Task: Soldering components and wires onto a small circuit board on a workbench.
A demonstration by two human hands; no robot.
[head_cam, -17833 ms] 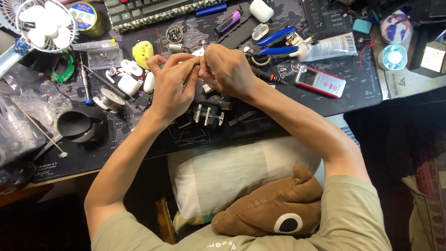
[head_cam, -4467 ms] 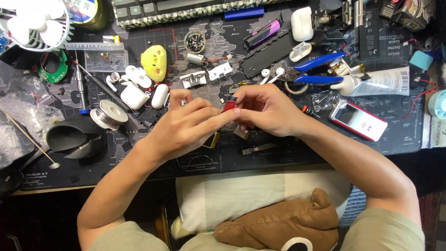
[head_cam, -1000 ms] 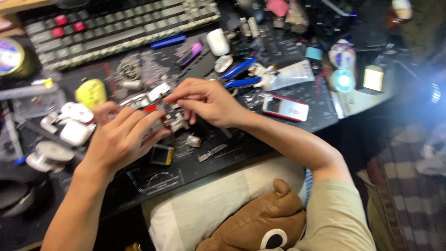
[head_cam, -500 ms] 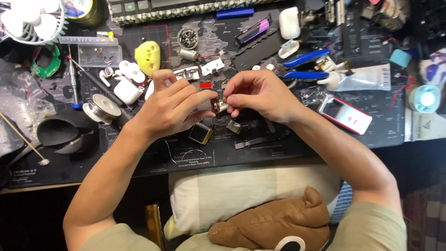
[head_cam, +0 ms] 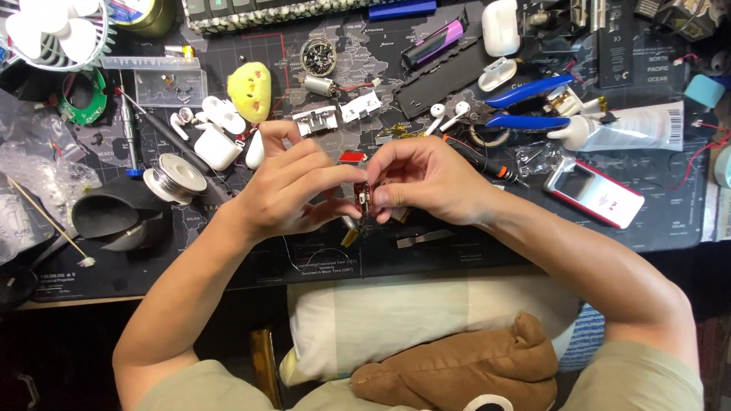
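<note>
- While both hands meet above the tabletop (head_cam: 457, 251), the left hand (head_cam: 293, 190) and the right hand (head_cam: 426, 179) pinch one small red part (head_cam: 363, 199) between their fingertips.
- It sits right between the hands, so neither one is nearer, and its long side stands up and down.
- Just under it lie a little gold piece (head_cam: 350, 237) and a metal strip (head_cam: 422, 239).
- Blue pliers (head_cam: 525, 106) and a white case (head_cam: 215, 146) lie well apart, so the closest bare room is toward the near edge.

A soft yellow toy (head_cam: 249, 91) lies at eleven o'clock on the dark table (head_cam: 670, 228). Blue-handled pliers (head_cam: 525, 110) lie at two o'clock, just beside a white squeeze tube (head_cam: 632, 128). A round wire spool (head_cam: 177, 177) sits at nine o'clock.
</note>
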